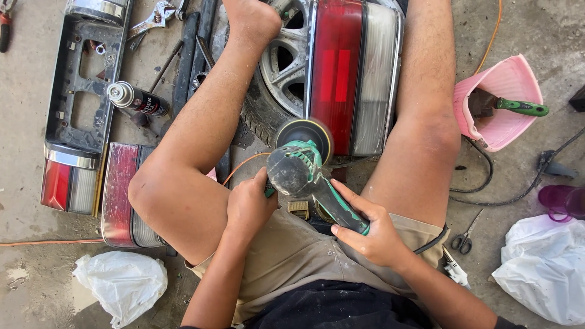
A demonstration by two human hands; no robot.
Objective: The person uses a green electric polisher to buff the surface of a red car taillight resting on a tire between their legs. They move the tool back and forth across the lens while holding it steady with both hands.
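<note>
I sit on the concrete floor with bare legs spread around a car tail light (352,73), red on the left and clear on the right, resting on a wheel with an alloy rim (281,61). A green and grey power polisher (300,166) has its round pad against the lower edge of the red lens. My left hand (248,206) grips the polisher's side near the head. My right hand (368,228) wraps its green rear handle.
A second tail light (122,195) lies under my left knee, a grey panel with lamps (82,91) beyond it, a spray can (137,99) and an adjustable wrench (152,21) nearby. A pink bucket (509,82) holding a brush, scissors (466,237), cables and white plastic bags (545,268) lie right.
</note>
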